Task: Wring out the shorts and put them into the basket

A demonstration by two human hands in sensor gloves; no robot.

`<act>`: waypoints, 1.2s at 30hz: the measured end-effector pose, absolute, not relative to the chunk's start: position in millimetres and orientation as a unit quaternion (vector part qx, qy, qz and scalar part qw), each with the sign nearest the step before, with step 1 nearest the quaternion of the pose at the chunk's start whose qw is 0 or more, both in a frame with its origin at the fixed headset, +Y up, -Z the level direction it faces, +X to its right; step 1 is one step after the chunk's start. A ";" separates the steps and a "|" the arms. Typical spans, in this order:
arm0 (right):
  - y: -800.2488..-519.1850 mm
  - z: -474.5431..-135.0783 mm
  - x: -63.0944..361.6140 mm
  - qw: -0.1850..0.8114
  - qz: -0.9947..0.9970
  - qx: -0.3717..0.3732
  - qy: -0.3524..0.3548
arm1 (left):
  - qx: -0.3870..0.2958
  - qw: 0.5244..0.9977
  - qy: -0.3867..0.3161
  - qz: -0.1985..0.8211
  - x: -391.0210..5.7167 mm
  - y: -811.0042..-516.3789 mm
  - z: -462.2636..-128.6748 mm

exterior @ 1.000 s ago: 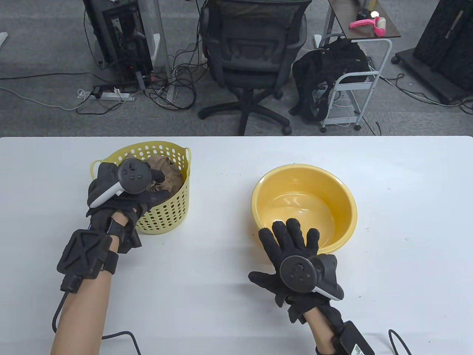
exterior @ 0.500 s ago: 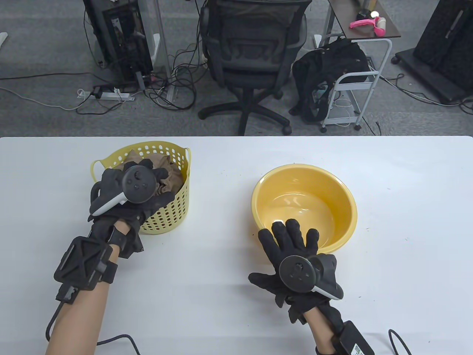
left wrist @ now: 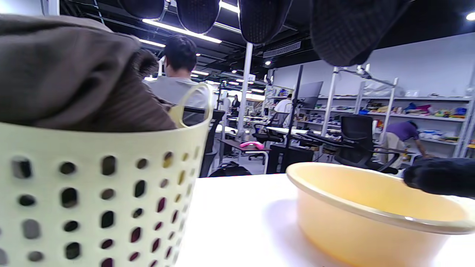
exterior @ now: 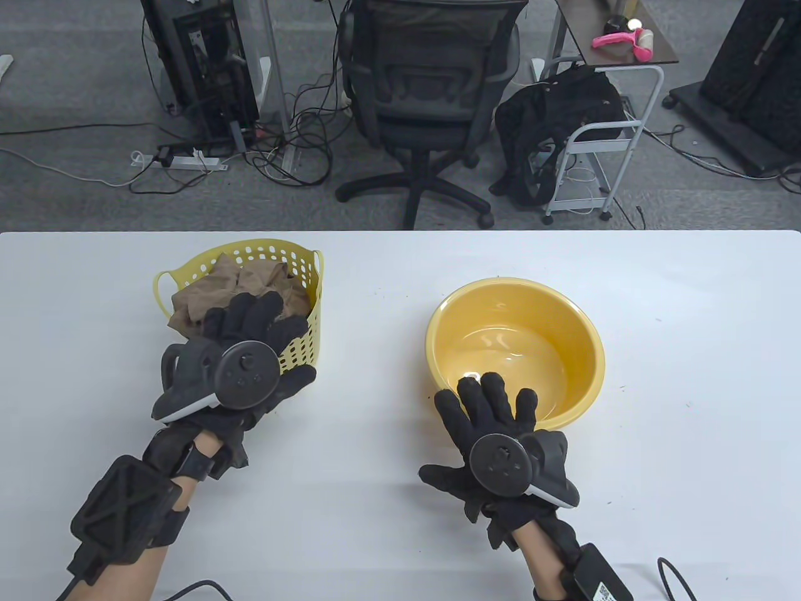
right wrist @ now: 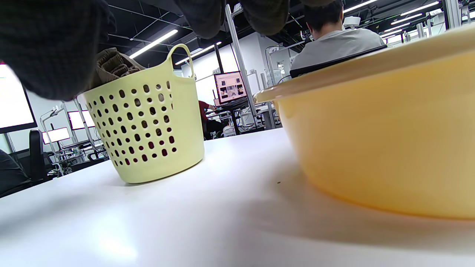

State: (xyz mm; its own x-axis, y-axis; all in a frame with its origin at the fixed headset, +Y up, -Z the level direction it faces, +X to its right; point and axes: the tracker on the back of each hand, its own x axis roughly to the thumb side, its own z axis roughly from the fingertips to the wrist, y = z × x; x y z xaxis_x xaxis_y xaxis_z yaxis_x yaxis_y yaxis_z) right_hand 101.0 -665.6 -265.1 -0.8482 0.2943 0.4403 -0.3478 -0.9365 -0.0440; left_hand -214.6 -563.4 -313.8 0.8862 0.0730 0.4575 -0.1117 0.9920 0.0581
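Both hands (exterior: 238,369) (exterior: 500,438) flat; shorts (exterior: 250,291) bulge over basket (exterior: 300,350) rim.

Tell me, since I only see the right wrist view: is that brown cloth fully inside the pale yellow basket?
Observer: Mostly. In the table view the shorts fill the basket, but one fold drapes over its left rim.
Operator: Where is the other hand?
Observer: The left hand is at the basket's near side, fingers straight over the shorts, gripping nothing.
Operator: Is any cloth left in the big bowl?
Observer: None. From above, the inside of the bowl shows only glossy reflections.
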 end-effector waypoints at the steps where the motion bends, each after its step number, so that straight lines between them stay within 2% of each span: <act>1: -665.9 -265.1 100.5 0.166 0.960 0.219 -0.059 | 0.045 0.968 -0.241 0.055 -211.7 -566.6 -309.4; 16: -667.2 -263.5 97.5 0.159 0.960 0.222 -0.055 | 0.058 0.953 -0.291 0.059 -186.7 -619.7 -277.6; 25: -668.3 -263.4 95.9 0.157 0.961 0.222 -0.048 | 0.049 0.955 -0.286 0.059 -182.0 -648.2 -278.9; 36: -668.9 -263.8 95.1 0.153 0.962 0.223 -0.040 | 0.007 0.957 -0.282 0.068 -183.7 -684.9 -286.3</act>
State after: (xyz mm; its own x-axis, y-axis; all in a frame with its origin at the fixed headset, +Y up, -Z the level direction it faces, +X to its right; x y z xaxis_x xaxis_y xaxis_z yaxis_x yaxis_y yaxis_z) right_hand 95.1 -668.9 -263.8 -0.8541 0.2764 0.4405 -0.3118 -0.9501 -0.0083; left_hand -183.7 -684.9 -286.3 0.8312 0.1261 0.5415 -0.1337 0.9907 -0.0254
